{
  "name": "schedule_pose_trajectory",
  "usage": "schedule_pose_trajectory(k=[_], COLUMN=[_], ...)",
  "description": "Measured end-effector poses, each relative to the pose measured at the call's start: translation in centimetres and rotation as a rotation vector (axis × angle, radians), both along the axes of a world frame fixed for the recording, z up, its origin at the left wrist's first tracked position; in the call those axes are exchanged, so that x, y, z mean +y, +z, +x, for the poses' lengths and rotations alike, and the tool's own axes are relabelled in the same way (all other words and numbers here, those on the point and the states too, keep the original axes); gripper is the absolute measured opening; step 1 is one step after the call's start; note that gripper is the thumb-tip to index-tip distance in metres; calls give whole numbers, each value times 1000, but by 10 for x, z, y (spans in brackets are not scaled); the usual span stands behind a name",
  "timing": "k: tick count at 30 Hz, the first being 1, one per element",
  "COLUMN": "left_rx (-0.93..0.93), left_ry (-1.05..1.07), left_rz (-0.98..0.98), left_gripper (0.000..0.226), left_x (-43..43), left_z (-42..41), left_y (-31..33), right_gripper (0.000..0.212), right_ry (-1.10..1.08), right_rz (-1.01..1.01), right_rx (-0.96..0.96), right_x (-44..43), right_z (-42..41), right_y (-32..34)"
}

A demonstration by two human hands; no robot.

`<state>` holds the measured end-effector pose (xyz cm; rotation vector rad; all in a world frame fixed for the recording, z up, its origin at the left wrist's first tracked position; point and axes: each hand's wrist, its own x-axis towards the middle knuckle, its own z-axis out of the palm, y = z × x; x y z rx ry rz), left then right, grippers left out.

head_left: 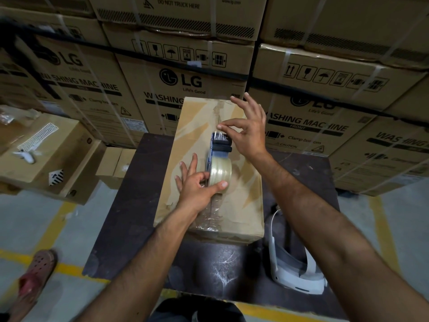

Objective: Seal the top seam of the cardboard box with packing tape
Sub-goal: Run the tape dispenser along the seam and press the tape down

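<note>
Cardboard box (241, 182) lies lengthwise on a dark worktop (130, 205), its long top seam running from the near end to the far end. Crinkled clear tape (212, 213) already covers the near stretch of that seam. A tape dispenser (219, 156) sits on the seam near the middle of the box, its roll of clear tape toward the near side and its black head toward the far side. The left hand (197, 187) grips the roll, thumb on the right face and fingers (189, 166) spread along the left side onto the box top. The right hand (249, 129) hovers at the dispenser's far end, thumb and forefinger pinched together at the tape edge by the head, the other fingers splayed apart. A white headset (294, 268) rests on the worktop to the right of the box's near end. Stacked washing machine cartons (185, 80) fill the far side.
</note>
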<state>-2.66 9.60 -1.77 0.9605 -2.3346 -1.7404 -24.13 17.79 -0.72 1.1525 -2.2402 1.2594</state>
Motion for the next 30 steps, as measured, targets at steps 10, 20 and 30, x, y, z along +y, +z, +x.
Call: schedule_pose_trajectory(k=[10,20,30], left_rx=[12,-42,-224], left_ry=[-52,-54,-142], left_rz=[14,106,-167], left_gripper=[23,25,49], left_x=[-6,-25,-56], left_z=[3,-9,-57], left_y=[13,21,24], right_gripper=[17,17,20], right_ry=[-37,-32,2], right_rz=[28,145,228], right_rx=[-48,-345,-460], right_x=[-7,-23,-41], right_z=[-7,-11,-41], right_y=[3,-8,-40])
